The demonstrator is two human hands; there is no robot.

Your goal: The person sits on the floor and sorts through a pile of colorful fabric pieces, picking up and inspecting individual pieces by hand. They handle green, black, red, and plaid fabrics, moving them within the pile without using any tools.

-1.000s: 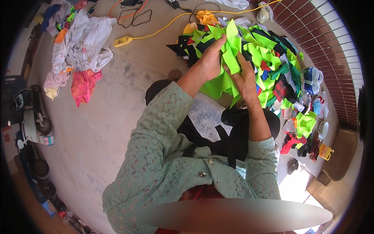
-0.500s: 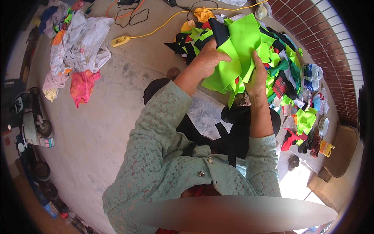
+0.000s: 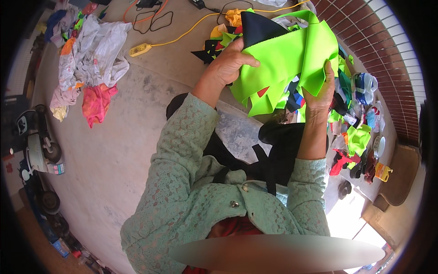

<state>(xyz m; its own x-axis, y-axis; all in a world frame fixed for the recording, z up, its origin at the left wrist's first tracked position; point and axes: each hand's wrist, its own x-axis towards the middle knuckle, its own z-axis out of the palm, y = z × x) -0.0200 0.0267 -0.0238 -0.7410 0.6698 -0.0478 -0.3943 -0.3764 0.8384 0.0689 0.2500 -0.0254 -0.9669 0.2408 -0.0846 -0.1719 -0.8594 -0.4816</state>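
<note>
Between my two hands a bright lime-green piece of fabric [image 3: 278, 64] with a dark navy part [image 3: 260, 29] at its upper left is spread out above the floor. My left hand [image 3: 232, 65] pinches its left side, thumb on top and the other fingers underneath. On the right, my right hand [image 3: 321, 89] grips a folded-over part of the green fabric, with its thumb pointing up. A small red patch shows near the cloth's lower edge. Behind and under it lies a pile of mixed fabric scraps [image 3: 340, 96], partly hidden by the held piece.
A yellow extension socket [image 3: 140, 50] and its cord lie ahead on the left. White and pink cloths [image 3: 98, 50] are heaped farther left. Near the tiled wall [image 3: 388, 50] at right are plastic bags, a white bowl [image 3: 378, 147] and a brown seat [image 3: 401, 176]. A scooter [image 3: 39, 146] stands far left.
My hands have moved apart, the right one going rightward. The green fabric, bunched before, is now stretched wider, and its dark part has opened out into a broad triangle.
</note>
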